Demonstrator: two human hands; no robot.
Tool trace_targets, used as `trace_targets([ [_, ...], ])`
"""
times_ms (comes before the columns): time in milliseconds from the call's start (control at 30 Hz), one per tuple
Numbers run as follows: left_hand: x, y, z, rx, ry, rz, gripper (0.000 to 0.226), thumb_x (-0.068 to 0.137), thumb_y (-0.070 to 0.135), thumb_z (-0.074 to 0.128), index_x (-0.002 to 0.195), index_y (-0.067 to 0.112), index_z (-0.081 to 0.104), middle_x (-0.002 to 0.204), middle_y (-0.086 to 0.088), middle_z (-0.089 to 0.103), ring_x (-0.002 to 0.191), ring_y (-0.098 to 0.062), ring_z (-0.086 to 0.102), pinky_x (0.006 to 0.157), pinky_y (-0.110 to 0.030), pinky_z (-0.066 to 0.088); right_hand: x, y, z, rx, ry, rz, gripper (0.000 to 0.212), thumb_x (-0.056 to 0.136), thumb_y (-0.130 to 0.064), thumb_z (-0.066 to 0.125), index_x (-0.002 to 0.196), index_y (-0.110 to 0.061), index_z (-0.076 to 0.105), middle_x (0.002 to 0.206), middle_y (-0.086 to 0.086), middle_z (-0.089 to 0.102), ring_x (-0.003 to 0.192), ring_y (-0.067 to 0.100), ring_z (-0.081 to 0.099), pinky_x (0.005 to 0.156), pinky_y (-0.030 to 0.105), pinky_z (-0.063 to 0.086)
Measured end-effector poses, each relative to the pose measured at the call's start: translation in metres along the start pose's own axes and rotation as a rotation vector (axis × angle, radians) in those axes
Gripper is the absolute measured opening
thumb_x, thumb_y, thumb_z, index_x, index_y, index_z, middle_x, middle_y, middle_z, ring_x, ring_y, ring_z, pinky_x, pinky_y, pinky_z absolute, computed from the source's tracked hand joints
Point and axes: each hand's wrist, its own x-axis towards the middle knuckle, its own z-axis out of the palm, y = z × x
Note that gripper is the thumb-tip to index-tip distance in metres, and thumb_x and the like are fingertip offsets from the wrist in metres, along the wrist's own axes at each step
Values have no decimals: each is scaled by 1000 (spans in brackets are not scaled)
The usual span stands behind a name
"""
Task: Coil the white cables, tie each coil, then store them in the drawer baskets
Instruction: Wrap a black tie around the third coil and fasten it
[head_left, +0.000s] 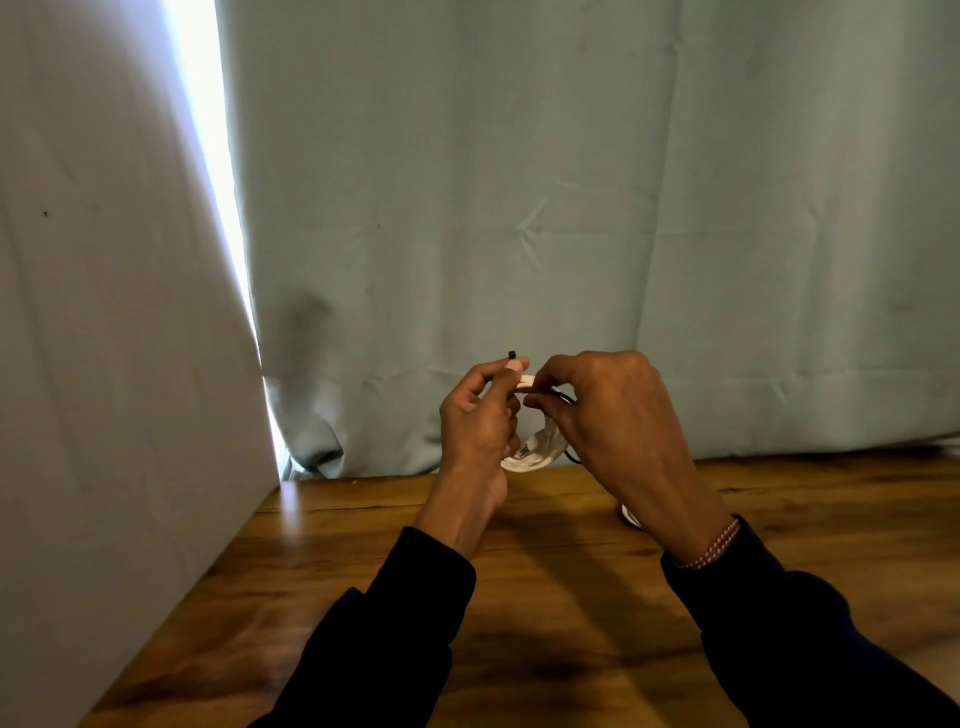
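Fingertips of left hand (480, 415) pinch black tie (511, 355) end; right hand (605, 415) pinches top of white cable coil (532, 452), held between both above wooden table (545, 597). Tying step, I judge (drawer baskets unseen). Next: cinch tie snug without loosening loops. Another white piece (630, 516) lies under right wrist.

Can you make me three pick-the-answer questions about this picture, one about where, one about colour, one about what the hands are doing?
1. Where is the coil?
A. flat on the table
B. held above the table
C. in a drawer

2. What colour is the tie?
A. black
B. red
C. yellow

3. What are the hands doing?
A. lying flat
B. both pinching at the coil
C. pointing

Answers:
1 B, the coil hangs between the hands.
2 A, its tip shows black.
3 B, the left hand and right hand pinch at its top.
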Motion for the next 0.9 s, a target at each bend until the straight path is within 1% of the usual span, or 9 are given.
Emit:
trace_targets([
  [233,3,-2,-5,-23,83,0,15,94,25,67,104,21,77,58,-7,43,52,-12,31,39,-20,33,4,-10,-34,313,-193,233,13,81,-40,78,87,-28,77,73,-12,72,62,-1,64,54,9,47],
  [300,1,0,-2,-23,91,-5,13,93,25,67,101,22,78,89,-28,61,65,-21,47,54,-33,55,5,-15,-46,564,-259,298,12,82,-34,78,86,-23,78,71,-7,73,60,2,66,54,13,50],
  [333,0,1,0,-21,102,-8,12,93,26,67,99,23,77,109,-28,64,88,-10,40,68,-43,60,5,-16,-51,703,-303,330,11,84,-30,77,88,-20,78,72,-4,74,61,5,68,56,15,52],
  [367,-2,1,1,-13,114,-10,11,92,27,67,96,25,77,117,-24,65,115,-50,55,75,-46,59,6,-18,-56,824,-348,355,11,86,-25,76,91,-16,78,75,-1,76,64,8,70,58,18,54],
  [400,-2,1,2,-4,121,-7,10,92,27,67,94,27,77,117,-20,68,95,-34,58,73,-42,56,6,-18,-59,911,-388,366,11,88,-21,73,95,-13,77,79,2,77,69,13,72,61,19,55],
  [433,-2,0,2,6,124,-1,11,93,26,67,93,27,78,113,-16,70,97,-29,59,70,-37,53,6,-17,-61,968,-424,365,13,91,-17,70,100,-11,77,85,5,77,76,17,74,66,22,57],
  [567,3,-4,-2,35,144,5,17,93,16,61,92,21,77,97,-23,69,85,-34,58,70,-41,49,7,-15,-68,1083,-528,310,26,93,0,62,115,-7,72,103,8,77,93,25,74,78,29,60],
  [733,-4,4,2,8,141,15,18,94,19,61,91,22,79,105,-8,75,108,-33,65,92,-55,55,4,-23,-71,962,-442,164,20,84,-10,73,104,-10,78,93,-4,78,89,11,74,75,20,56],
  [900,-4,4,-3,63,146,53,17,95,23,63,103,18,77,105,-10,74,96,-29,66,66,-33,53,2,-26,-73,920,-410,98,15,81,-15,77,96,-13,80,95,-3,76,97,14,71,84,29,58],
])
